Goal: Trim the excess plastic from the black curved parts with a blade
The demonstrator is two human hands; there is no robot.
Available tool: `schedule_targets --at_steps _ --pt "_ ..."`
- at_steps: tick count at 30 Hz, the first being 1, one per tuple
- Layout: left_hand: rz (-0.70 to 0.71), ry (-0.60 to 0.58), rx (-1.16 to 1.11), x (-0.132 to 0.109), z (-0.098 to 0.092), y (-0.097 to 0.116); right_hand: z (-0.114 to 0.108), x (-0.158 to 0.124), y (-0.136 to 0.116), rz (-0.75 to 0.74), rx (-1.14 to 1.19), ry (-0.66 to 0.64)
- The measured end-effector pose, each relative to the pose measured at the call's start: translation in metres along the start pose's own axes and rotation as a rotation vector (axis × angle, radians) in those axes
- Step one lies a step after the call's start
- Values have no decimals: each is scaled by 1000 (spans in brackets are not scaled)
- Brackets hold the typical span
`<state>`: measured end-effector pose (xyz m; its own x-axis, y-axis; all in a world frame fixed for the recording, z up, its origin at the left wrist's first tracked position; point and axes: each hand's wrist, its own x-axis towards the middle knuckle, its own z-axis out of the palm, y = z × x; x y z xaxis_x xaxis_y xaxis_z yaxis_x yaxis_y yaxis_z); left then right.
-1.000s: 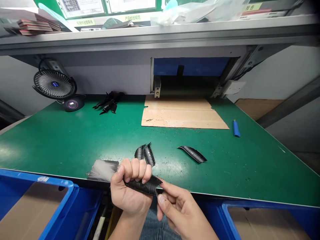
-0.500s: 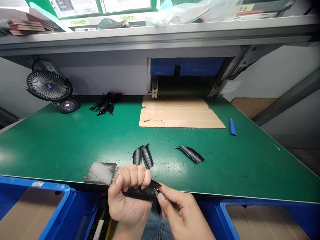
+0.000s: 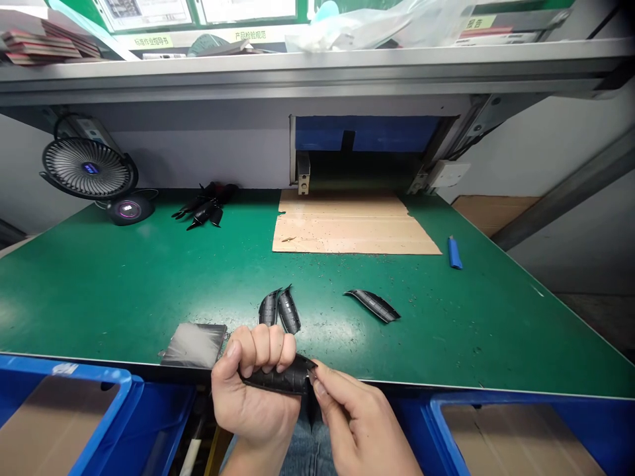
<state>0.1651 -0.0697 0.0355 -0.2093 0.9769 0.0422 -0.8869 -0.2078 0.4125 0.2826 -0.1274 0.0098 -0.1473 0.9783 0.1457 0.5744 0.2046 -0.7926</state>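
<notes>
My left hand (image 3: 258, 377) is wrapped round a black curved plastic part (image 3: 288, 380), held just over the table's front edge. At that part's right end my right hand (image 3: 354, 410) is closed in a pinch. A small shiny, blade-like tip (image 3: 311, 375) shows between its thumb and forefinger; most of it is hidden by the fingers. Beyond my hands, two similar black curved parts (image 3: 289, 311) lie side by side on the table. A third black part (image 3: 374, 305) lies apart from them to the right.
A grey flat block (image 3: 194, 344) lies at the green table's (image 3: 124, 277) front edge. Farther back are a fan (image 3: 90, 168), a pile of black parts (image 3: 206, 206), cardboard (image 3: 352, 225) and a blue-handled object (image 3: 454, 253). Blue bins (image 3: 133, 403) flank me below. Dark scraps dot the table.
The whole view has shifted slightly, so things appear a little farther left. My right hand has turned a little at the part's end; both hands keep their grip.
</notes>
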Motion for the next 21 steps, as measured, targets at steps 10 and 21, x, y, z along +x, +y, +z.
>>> schedule_targets --at_steps 10,21 --pt "-50 218 -64 7 5 -4 17 -10 2 -65 -31 528" --pt "-4 -56 1456 18 -67 26 -36 16 68 667 -61 327"
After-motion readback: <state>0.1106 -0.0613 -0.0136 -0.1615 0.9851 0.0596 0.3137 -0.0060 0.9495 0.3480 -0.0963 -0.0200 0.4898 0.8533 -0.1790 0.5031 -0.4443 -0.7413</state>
